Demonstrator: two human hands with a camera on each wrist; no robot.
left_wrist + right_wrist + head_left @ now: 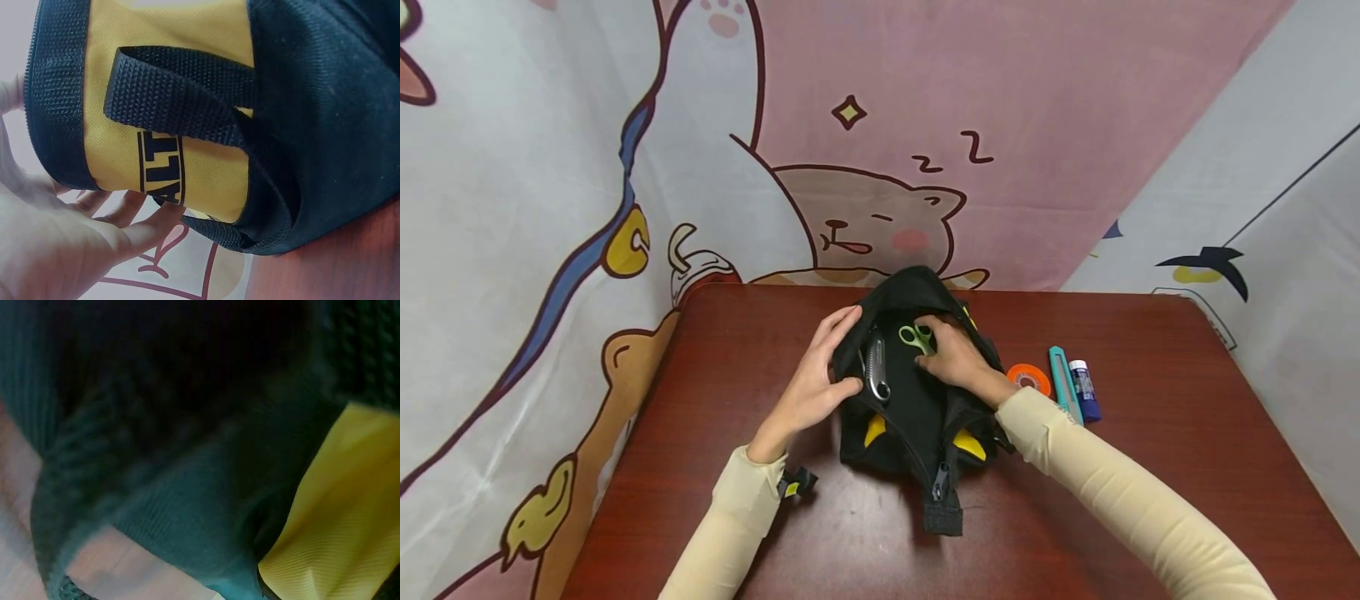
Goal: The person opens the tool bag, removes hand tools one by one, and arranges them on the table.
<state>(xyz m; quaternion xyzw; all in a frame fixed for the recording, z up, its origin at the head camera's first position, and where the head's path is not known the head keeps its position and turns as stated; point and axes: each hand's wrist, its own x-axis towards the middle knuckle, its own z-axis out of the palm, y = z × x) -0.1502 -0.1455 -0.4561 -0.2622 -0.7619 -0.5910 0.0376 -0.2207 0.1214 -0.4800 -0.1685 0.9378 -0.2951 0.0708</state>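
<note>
Scissors: the green-handled scissors [910,337] are inside the black bag [914,287], whose far lip overlaps the worktop [1187,450]'s back edge.
My right hand [958,357]: in through the bag's mouth, at the scissors, thumb and forefinger apart; I cannot tell whether they pinch the metal or only rest beside it.
Reach: the loops lie just left of my right fingertips; the long axis seems to slant from the loops back under my palm, though my hand hides the blades. My right hand is the nearer.
My left hand [811,375]: fingers spread along the bag's left side, thumb near the rim.
Grey folding knife [876,367]: against the left inner wall, nearer my left thumb.
Beside the bag: orange tape roll [1036,370], teal cutter [1063,382] and glue stick [1084,387], toward the worktop's right edge.
</note>
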